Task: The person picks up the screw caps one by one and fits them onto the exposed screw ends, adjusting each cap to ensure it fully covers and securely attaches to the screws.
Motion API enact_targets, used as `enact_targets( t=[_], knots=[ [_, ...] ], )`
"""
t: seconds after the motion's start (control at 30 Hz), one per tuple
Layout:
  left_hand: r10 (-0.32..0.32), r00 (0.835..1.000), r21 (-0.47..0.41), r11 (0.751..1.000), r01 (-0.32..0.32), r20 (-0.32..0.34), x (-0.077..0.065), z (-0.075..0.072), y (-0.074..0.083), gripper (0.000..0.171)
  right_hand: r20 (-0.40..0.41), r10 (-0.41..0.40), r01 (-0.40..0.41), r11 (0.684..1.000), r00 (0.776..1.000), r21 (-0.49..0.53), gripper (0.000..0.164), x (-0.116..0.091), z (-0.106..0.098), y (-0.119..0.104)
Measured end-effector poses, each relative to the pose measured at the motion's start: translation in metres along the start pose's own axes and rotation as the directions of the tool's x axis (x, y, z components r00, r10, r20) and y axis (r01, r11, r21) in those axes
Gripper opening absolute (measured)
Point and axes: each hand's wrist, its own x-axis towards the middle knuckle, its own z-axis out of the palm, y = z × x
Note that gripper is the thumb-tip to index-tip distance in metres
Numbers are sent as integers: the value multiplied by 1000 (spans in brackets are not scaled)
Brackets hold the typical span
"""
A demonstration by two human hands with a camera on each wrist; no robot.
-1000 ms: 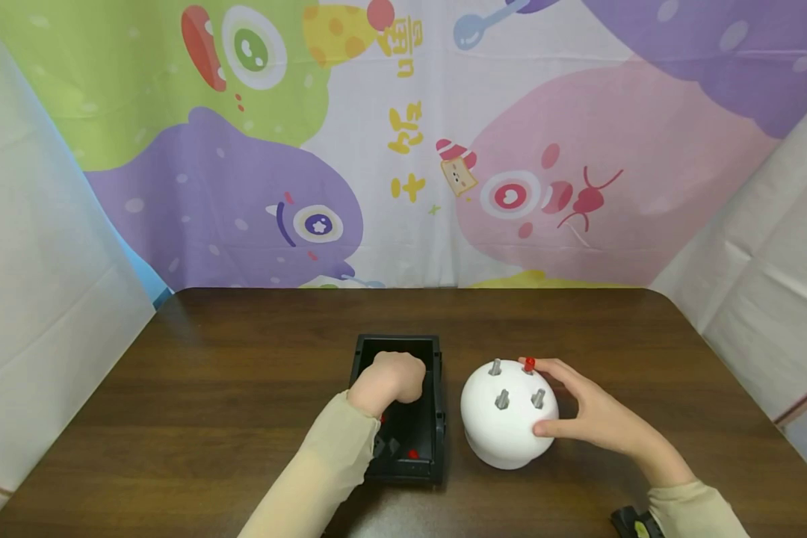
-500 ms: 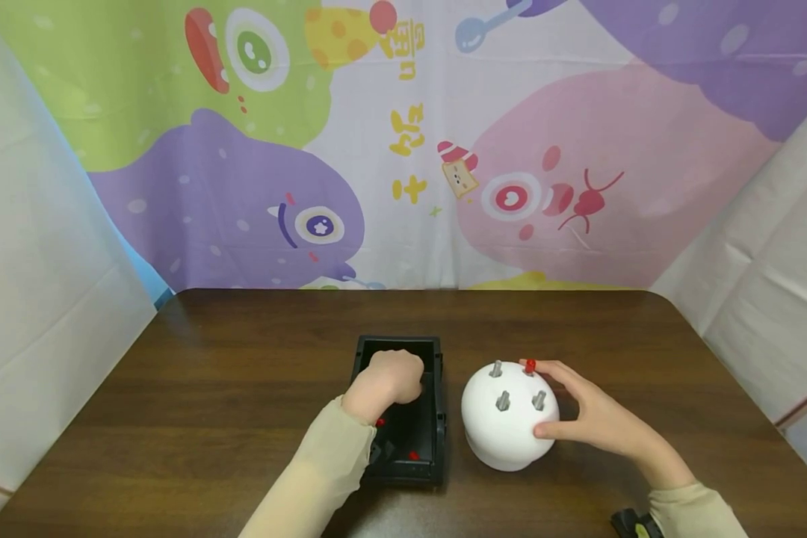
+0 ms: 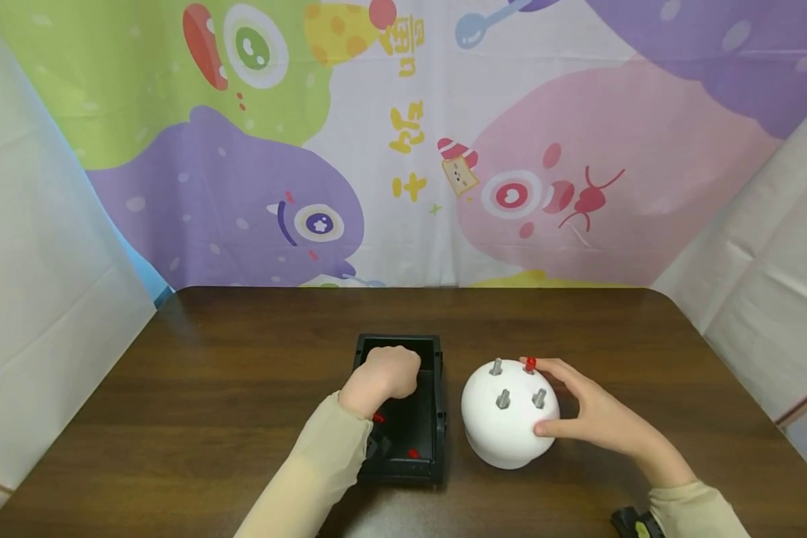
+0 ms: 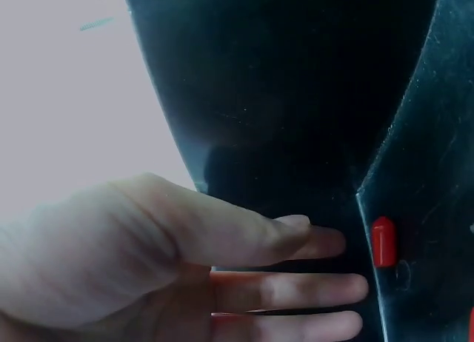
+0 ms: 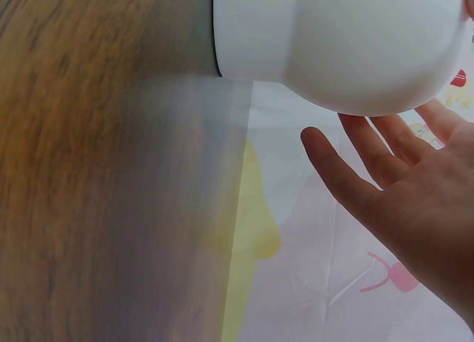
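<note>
My left hand (image 3: 385,373) reaches down into a black bin (image 3: 417,422). In the left wrist view its fingers are fairly straight, the thumb lying along the index finger, and nothing shows between them. A small red cap (image 4: 384,242) lies just beyond the fingertips, apart from them. My right hand (image 3: 595,415) steadies a white dome (image 3: 501,433) from the right, with the thumb in front and fingers behind. Several grey bolt-like posts (image 3: 503,399) stick up from the dome. One rear post, close to the right fingertips, wears a red cap (image 3: 530,365).
More red caps (image 3: 413,453) and dark pieces (image 3: 379,447) lie on the bin's floor. Both bin and dome stand on a brown wooden table (image 3: 255,373). A cartoon-print curtain (image 3: 410,246) hangs behind the table. A black device (image 3: 635,522) sits at the right sleeve.
The left hand has shifted slightly to the left and away inside the bin. My right hand and the dome have stayed put.
</note>
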Motion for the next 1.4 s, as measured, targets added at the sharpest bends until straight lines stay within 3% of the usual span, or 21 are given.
enact_targets(
  t=[0.27, 0.77, 0.97, 1.4],
  knots=[
    [-8, 996, 9, 1000, 7, 91, 2, 1, 2, 35, 9, -2, 1, 999, 1000, 33, 73, 1, 0, 1],
    [-4, 998, 9, 1000, 3, 70, 2, 3, 1, 22, 10, -2, 2, 1000, 1000, -1, 74, 0, -1, 0],
    [-4, 997, 11, 1000, 3, 71, 2, 4, 2, 4, 9, -3, 3, 1000, 1000, -13, 74, 0, -1, -2],
    [1, 997, 7, 1000, -1, 78, 2, 6, 3, 5, 6, -4, 4, 1000, 1000, -12, 73, 0, -1, -2]
  ],
)
